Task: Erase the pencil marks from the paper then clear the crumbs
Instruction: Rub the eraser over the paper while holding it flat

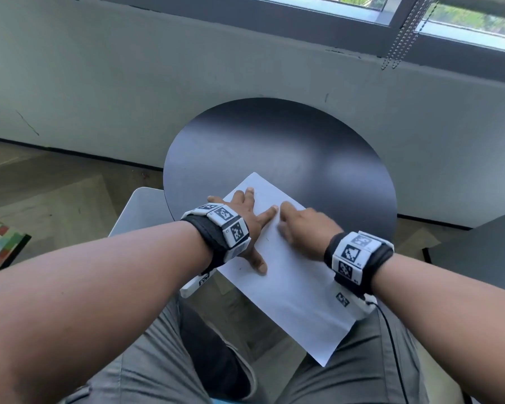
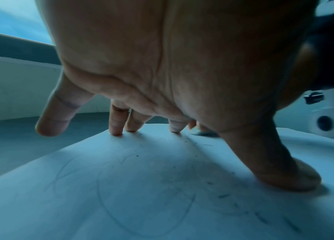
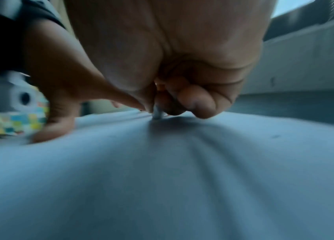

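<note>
A white sheet of paper lies on the near edge of a round black table and hangs over my lap. My left hand lies spread on the sheet's left part, fingers straight and thumb pressed down. Faint pencil curves and dark crumbs show on the paper under it. My right hand is curled beside it, pinching a small pale eraser whose tip touches the paper. The right wrist view is motion-blurred.
A grey wall with a window stands behind the table. Bead cords hang from the blind. A white chair seat shows left of the table, a multicoloured box on the floor at far left.
</note>
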Motion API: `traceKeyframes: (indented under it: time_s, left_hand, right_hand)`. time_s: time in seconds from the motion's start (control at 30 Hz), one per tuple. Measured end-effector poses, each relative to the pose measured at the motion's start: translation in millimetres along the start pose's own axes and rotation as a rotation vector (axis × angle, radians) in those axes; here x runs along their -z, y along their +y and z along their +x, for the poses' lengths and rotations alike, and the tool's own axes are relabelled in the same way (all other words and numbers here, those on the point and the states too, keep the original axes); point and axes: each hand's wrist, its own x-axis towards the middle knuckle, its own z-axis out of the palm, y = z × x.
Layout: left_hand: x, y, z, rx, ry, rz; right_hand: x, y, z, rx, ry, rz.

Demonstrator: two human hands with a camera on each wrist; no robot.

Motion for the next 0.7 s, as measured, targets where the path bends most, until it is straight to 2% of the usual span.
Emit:
traceKeyframes:
  time_s: [0.1, 0.23, 0.3, 0.43, 0.47, 0.63, 0.7]
  left_hand:
    - [-0.1, -0.2, 0.0, 0.012, -0.006, 0.006]
    - [0.7, -0.8, 0.7, -0.002, -0.004, -0.005]
    - [0.3, -0.8, 0.0, -0.001, -0.004, -0.002]
    - [-0.7, -0.1, -0.2, 0.006, 0.012, -0.007]
    - [-0.1, -0.2, -0.7, 0.007, 0.011, -0.007]
    - [1.2, 0.5, 0.1, 0.002, -0.001, -0.004]
    - [0.0, 1.1, 0.7, 0.001, 0.002, -0.004]
  right_hand:
    - [9.6, 5.6, 8.2, -0.116, 0.030, 0.031]
    - [-12.4, -19.5, -19.7, 0.126, -0.103, 0.035]
    - [-12.9, -16.9, -26.7, 0.166, -0.131, 0.020]
    - [11.2, 15.0, 3.4, -0.142, 0.012, 0.088]
    - [12.8, 16.5, 5.3, -0.160, 0.026, 0.102]
    - [-11.2, -13.4, -31.5, 0.168, -0.124, 0.024]
    - [-8.9, -7.4, -23.7, 0.122, -0.082, -0.004]
